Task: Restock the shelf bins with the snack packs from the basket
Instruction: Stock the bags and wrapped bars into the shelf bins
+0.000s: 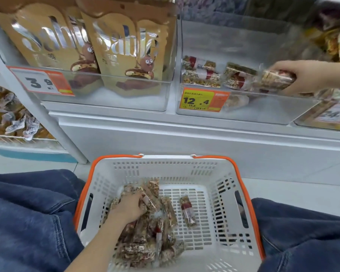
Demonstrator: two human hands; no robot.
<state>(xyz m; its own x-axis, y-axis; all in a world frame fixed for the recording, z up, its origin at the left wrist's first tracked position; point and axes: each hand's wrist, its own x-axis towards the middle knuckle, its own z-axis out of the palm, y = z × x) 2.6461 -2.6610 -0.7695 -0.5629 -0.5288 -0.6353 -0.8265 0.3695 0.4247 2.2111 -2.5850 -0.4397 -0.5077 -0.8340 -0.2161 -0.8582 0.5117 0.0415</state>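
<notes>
A white basket with orange handles stands on the floor between my knees. A heap of clear-wrapped nut snack packs fills its left side, and one pack lies alone in the middle. My left hand is down on the heap, fingers curled round packs at the top of it. My right hand grips a snack pack over the clear shelf bin with the 12.4 price tag. Several packs lie in that bin.
The bin on the left holds tall brown cookie bags behind a 3.9 tag. Another bin sits at the far right. A lower-left wire shelf holds wrapped snacks. My denim-clad legs flank the basket.
</notes>
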